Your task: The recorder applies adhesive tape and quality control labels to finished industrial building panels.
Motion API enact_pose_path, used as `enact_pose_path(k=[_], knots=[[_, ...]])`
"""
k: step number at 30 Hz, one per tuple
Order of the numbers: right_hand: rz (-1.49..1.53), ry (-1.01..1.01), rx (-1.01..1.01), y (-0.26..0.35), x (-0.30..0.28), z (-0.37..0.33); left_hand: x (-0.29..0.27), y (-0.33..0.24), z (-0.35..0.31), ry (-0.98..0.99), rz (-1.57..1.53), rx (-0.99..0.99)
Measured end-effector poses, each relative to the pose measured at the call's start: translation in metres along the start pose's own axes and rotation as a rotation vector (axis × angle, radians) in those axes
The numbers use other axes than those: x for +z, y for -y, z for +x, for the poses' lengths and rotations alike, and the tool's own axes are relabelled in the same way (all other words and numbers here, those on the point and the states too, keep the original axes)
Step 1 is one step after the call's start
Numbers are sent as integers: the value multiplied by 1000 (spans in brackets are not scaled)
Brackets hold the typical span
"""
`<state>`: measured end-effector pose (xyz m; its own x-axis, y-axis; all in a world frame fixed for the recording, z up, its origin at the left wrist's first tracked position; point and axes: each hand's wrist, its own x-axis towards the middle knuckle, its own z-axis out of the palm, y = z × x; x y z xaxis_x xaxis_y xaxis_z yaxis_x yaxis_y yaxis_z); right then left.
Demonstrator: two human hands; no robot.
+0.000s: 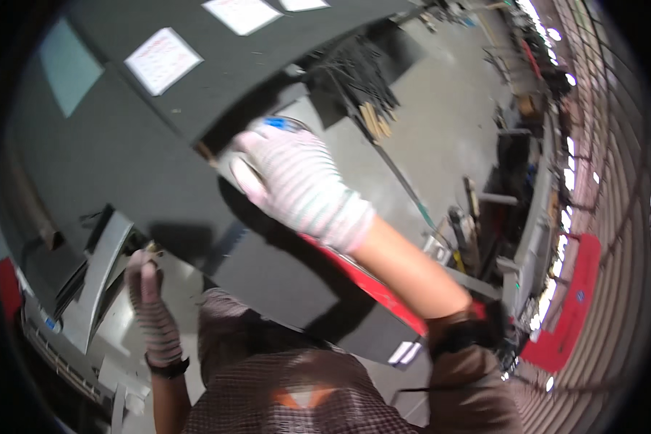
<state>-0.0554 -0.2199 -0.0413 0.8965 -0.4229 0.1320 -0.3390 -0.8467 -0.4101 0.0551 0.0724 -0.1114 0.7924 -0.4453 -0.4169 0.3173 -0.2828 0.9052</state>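
Observation:
Both of my hands wear striped knitted gloves. My right hand [289,177] is held out over the dark grey panel's corner, closed round a rounded thing with a bright blue patch [275,123] and a dark rim. The hand covers most of it, so its kind does not show. My left hand [150,293] is lower on the left, its fingers raised and pinched together. At their tips is a small brass-coloured piece [152,249], too small to name. Under my right arm lies a dark grey surface [267,271] with a red edge [372,286].
White printed sheets [163,61] lie on the large dark panel [101,137]. Dark rods [358,79] are heaped on the floor beyond my right hand. Equipment lines the right, near a red board [568,311]. A curved grey metal piece [103,278] stands beside my left hand.

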Motion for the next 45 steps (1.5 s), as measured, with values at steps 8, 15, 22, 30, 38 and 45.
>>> enact_pose_path(k=[8, 15, 22, 30, 38, 45], knots=[[-180, 752, 278, -22, 44, 52, 38, 19, 56, -24, -508, -342], [499, 595, 406, -3, 82, 47, 76, -13, 47, -44, -311, -263], [51, 842, 134, 3, 42, 41, 83, -2, 8, 42, -537, -280], [269, 502, 269, -2, 73, 12, 53, 37, 16, 393, -355, -36], [163, 566, 161, -34, 66, -35, 105, -5, -22, 108, -367, -227], [21, 702, 21, -20, 55, -49, 105, 41, -43, 72, -416, -162]])
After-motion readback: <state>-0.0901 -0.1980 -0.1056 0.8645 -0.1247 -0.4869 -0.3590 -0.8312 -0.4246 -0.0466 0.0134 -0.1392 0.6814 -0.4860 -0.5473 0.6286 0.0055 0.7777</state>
